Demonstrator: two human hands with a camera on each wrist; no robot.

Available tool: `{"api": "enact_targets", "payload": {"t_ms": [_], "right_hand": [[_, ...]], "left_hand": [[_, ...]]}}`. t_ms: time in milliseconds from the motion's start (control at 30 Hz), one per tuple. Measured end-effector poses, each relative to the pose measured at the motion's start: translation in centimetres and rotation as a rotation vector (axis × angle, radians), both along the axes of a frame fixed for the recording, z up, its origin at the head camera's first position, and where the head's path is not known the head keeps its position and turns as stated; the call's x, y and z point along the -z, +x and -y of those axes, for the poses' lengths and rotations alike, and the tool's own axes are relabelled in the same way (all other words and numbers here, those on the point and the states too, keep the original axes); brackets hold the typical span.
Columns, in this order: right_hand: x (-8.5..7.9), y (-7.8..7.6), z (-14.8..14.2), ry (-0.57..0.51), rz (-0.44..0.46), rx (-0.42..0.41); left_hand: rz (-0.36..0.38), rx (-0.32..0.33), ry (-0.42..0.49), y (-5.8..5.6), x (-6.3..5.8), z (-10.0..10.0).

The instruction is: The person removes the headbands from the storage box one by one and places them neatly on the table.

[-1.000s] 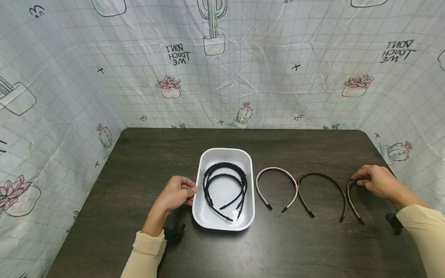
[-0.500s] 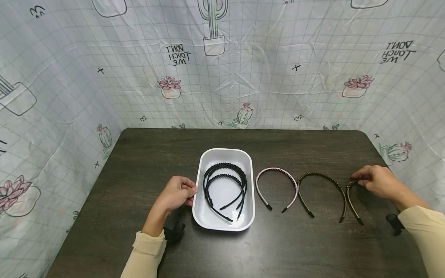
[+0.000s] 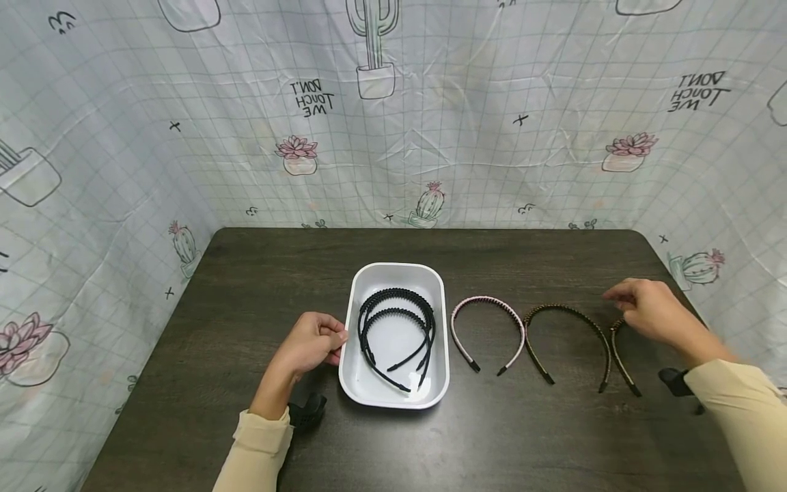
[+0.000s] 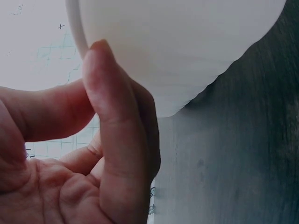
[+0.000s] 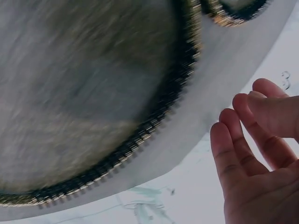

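Observation:
At the left rim of a white plastic tray, my left hand pinches the edge between thumb and fingers. Several black ridged headbands lie overlapping inside the tray. My right hand hovers just above the rightmost black-and-gold headband, hiding part of it. In the right wrist view, the fingers of that hand are loosely extended, apart from the headband and holding nothing.
Right of the tray, a pink headband and another black-and-gold headband lie in a row on the dark wooden table. A cactus-printed curtain surrounds the table's back and sides.
My right hand has let go of the rightmost headband and lifted slightly away and to the left. My left hand and the tray have stayed in place.

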State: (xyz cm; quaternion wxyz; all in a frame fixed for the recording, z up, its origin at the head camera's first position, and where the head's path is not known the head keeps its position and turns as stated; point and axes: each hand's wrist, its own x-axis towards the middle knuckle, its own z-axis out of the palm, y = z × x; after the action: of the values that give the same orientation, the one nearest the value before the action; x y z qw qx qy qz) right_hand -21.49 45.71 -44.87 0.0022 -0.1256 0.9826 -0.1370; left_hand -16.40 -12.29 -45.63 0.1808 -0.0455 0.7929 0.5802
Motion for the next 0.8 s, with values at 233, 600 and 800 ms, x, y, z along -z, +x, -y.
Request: {"api": "enact_targets", "payload": {"t_ms": [233, 600, 800], "right_hand": [[-1.1, -0.2, 2.7, -0.03, 0.021, -0.008], [-2.3, -0.4, 7.9, -0.127, 0.009, -0.029], [-2.9, -0.4, 10.3, -0.16, -0.005, -0.067]], "left_hand": [[-0.01, 0.006, 0.005, 0.2, -0.1, 0.0], [-0.014, 0.014, 0.014, 0.3, -0.3, -0.1], [-0.008, 0.011, 0.023, 0.2, -0.1, 0.0]]}}
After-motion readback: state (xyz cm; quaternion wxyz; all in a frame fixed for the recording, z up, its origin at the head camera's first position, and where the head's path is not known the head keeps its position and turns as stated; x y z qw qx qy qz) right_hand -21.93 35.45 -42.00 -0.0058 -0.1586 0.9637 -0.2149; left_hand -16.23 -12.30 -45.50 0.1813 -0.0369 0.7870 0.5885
